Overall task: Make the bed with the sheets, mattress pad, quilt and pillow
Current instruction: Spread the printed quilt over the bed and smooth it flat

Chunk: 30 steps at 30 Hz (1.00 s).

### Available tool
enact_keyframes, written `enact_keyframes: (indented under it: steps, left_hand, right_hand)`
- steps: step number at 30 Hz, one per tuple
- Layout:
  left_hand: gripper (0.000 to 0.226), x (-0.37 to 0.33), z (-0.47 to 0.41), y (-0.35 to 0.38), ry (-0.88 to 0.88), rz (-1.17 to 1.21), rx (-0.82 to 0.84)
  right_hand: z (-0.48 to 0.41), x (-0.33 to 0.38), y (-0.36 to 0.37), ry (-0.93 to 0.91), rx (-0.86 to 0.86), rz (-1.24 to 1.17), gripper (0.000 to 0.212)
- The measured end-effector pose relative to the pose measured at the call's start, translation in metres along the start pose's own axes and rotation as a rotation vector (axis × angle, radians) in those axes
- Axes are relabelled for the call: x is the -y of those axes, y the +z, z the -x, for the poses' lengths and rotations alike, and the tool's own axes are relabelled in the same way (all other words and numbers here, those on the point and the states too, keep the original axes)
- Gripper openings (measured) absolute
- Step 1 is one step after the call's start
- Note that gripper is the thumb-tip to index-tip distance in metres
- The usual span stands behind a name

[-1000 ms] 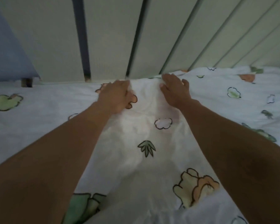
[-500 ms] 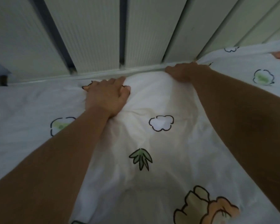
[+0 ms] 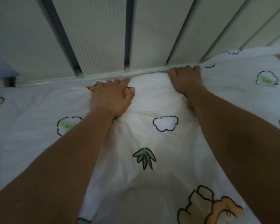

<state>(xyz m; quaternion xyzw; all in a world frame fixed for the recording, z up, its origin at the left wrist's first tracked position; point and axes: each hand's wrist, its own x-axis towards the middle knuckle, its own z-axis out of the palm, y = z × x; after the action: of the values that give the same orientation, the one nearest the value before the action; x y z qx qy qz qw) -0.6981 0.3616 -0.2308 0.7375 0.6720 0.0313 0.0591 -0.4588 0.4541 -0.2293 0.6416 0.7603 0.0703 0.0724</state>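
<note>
White quilt (image 3: 152, 178): puffy printed cover lying across the whole bed, its far edge bunched into a hump at the bed's far side.
Wall panels (image 3: 100, 38): pale ribbed boards with dark gaps between them, rising straight from that far side.
Rail (image 3: 103, 77): thin pale strip at the foot of the panels; the quilt edge meets it.
Left hand (image 3: 111, 97): fingers curled into a fistful of quilt, just short of the rail.
Right hand (image 3: 185, 80): knuckles up, fingers hooked over the quilt edge right at the rail; fingertips hidden.
Step in hand: probably seating the far edge along the rail.
Doing it well: draw the hands apart along the rail to flatten the hump between them. Then press the edge down evenly, without dragging fabric back toward the body.
Writing: none readable, no brand or label; only prints such as a cloud (image 3: 165, 124) and a green leaf (image 3: 145, 157).
</note>
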Motion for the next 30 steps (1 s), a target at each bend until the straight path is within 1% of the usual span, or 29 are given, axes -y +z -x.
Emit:
enact_keyframes:
  steps: [2, 4, 5, 7, 11, 12, 14, 15, 17, 18, 20, 24, 26, 28, 30]
  left_hand:
    - [0.054, 0.001, 0.000, 0.002, 0.003, -0.010, -0.020]
    - [0.054, 0.003, 0.000, 0.005, 0.008, -0.023, -0.028]
    - [0.054, 0.003, 0.002, 0.004, 0.027, -0.021, -0.031]
    - [0.056, 0.005, 0.004, -0.001, 0.062, 0.010, -0.007]
    - [0.057, 0.008, 0.019, -0.013, 0.078, 0.077, 0.132]
    - [0.058, 0.005, 0.031, -0.014, 0.072, 0.083, 0.127]
    - [0.062, -0.004, 0.061, -0.014, 0.072, 0.078, 0.051]
    - [0.062, -0.008, 0.077, -0.014, 0.056, 0.089, 0.044]
    - [0.061, -0.015, 0.098, -0.012, 0.001, 0.105, 0.112]
    - [0.062, -0.018, 0.104, -0.010, -0.025, 0.094, 0.156]
    - [0.062, -0.017, 0.108, -0.007, -0.034, 0.075, 0.161]
    - [0.062, -0.014, 0.115, 0.011, -0.013, -0.011, 0.017]
    - [0.063, -0.015, 0.115, 0.017, -0.027, -0.049, -0.029]
    - [0.062, -0.016, 0.113, 0.021, -0.038, -0.054, -0.042]
    - [0.062, -0.018, 0.112, 0.022, -0.031, -0.072, -0.049]
  right_hand:
    - [0.006, 0.001, 0.000, 0.067, 0.022, -0.176, 0.058]
    - [0.019, 0.002, -0.003, 0.120, 0.098, -0.365, 0.055]
    - [0.032, 0.001, -0.006, 0.137, 0.132, -0.409, 0.053]
    - [0.060, 0.007, -0.013, 0.142, 0.189, -0.434, 0.056]
    - [0.113, 0.027, -0.025, 0.136, 0.237, -0.428, 0.057]
    - [0.123, 0.031, -0.029, 0.139, 0.255, -0.411, 0.057]
    - [0.140, 0.039, -0.036, 0.142, 0.307, -0.389, 0.057]
    - [0.148, 0.043, -0.039, 0.134, 0.330, -0.374, 0.057]
    - [0.161, 0.050, -0.040, 0.116, 0.352, -0.349, 0.060]
    - [0.168, 0.052, -0.038, 0.103, 0.349, -0.346, 0.061]
    - [0.178, 0.056, -0.032, 0.090, 0.302, -0.348, 0.065]
    - [0.187, 0.060, -0.016, 0.089, 0.209, -0.349, 0.062]
    - [0.188, 0.062, -0.007, 0.091, 0.139, -0.339, 0.062]
    - [0.188, 0.061, 0.000, 0.082, 0.067, -0.330, 0.062]
    - [0.190, 0.061, 0.002, 0.077, 0.034, -0.343, 0.062]
